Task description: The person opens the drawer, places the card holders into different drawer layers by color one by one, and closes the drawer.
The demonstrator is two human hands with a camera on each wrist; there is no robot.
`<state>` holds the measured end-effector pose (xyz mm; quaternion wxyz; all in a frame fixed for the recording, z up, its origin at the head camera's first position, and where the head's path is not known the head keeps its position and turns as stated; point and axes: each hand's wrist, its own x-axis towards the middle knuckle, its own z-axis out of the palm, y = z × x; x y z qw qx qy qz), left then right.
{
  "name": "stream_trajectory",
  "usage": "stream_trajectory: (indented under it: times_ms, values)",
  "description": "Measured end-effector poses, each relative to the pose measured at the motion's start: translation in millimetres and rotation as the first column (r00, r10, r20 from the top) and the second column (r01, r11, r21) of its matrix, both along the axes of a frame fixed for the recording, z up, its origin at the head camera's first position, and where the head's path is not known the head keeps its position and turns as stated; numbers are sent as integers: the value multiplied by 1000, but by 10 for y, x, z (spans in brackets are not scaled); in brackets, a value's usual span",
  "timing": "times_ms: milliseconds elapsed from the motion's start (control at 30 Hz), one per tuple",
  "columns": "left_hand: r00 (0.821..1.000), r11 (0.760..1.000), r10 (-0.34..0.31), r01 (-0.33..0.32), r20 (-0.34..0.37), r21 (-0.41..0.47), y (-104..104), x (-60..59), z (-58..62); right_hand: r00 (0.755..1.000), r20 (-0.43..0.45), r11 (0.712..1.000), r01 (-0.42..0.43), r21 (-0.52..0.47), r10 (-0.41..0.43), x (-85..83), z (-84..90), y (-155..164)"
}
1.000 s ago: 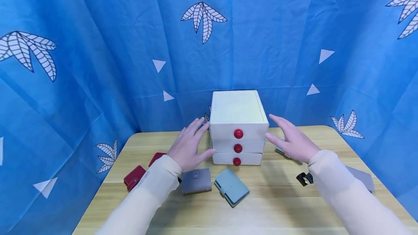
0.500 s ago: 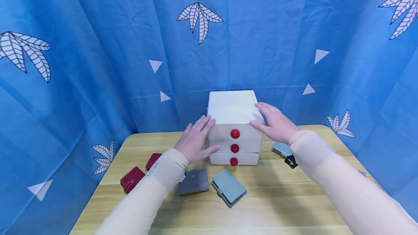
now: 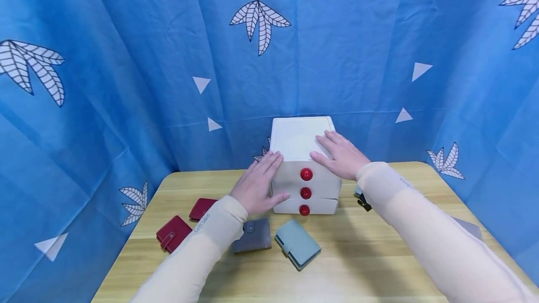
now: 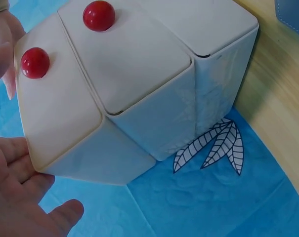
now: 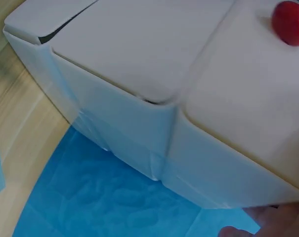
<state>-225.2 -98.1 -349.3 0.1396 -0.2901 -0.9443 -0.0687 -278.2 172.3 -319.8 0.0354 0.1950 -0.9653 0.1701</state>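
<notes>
A small white drawer cabinet point(image 3: 294, 183) stands at the back of the table, its three drawers fronted by red knobs point(image 3: 306, 174). In the head view my left hand point(image 3: 258, 186) reaches to the cabinet's upper left front corner, fingers extended and thumb apart. The left wrist view shows that hand's fingers point(image 4: 21, 170) touching the top edge. My right hand point(image 3: 342, 155) lies over the right part of the cabinet top point(image 3: 294, 134), fingers stretched out. Part of the right hand point(image 5: 273, 222) peeks past the top edge in the right wrist view.
On the wooden table point(image 3: 337, 270) lie two red wallets point(image 3: 174, 234), a grey wallet point(image 3: 252, 236) and a light blue wallet point(image 3: 297, 243). Another grey wallet point(image 3: 468, 228) is at the right, partly behind my sleeve. A blue patterned curtain point(image 3: 358, 60) hangs close behind the cabinet.
My right hand has moved left from beside the cabinet to over its top. My left hand has shifted slightly right to the cabinet's upper left corner. The cabinet stays in place.
</notes>
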Motion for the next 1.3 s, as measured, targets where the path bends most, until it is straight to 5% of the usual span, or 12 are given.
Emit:
stream_trajectory:
  times_ms: [467, 933, 1300]
  values:
    - [999, 1000, -26, 26, -43, -9, 75, 14, -53, 1000, 5, 1000, -22, 6, 22, -54, -47, 74]
    - [1000, 999, 5, -5, -18, -35, 269, 28, -53, 996, 60, 997, -66, 28, 65, -134, 2, 255]
    - [999, 999, 33, -33, 6, -31, 229, 22, -88, 998, 51, 999, -42, 22, 41, -149, -42, 201]
